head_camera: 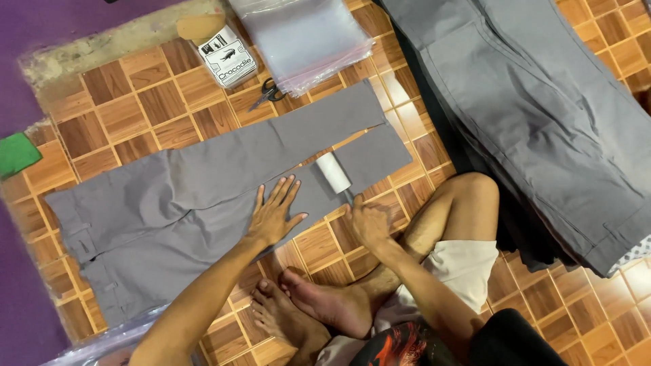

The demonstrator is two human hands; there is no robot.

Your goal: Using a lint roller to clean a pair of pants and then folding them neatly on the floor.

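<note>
Grey trousers (203,196) were laid out flat on the wooden parquet floor (129,102), waistband off to the left and the 2 legs stretched toward the upper right. Nearest the camera, bare crossed feet (312,312) and a bent knee in white shorts (468,264) were seen, so the whole thing was being done sitting on the floor.

Just past the feet, the left hand (274,210) was pressed flat on the near trouser leg, fingers spread wide, palm down on the cloth. Right beside it, the right hand (366,220) was curled shut around the handle of a white lint roller (333,172); the roller head was resting on the same trouser leg, near the gap between the 2 legs, pretty close to the hem end.

A bit further out, small scissors (269,91) were lying on the floor just above the far trouser leg. Beyond those, a white box (228,59) was sitting next to a roll of brown tape (200,27), and a stack of clear plastic bags (305,37) was placed right beside them. Over on the right, a big pile of more grey trousers (542,115) was heaped up, well apart from the hands. On the far left a purple mat (27,74) and a bit of green cloth (17,154) were visible at the edge.
</note>
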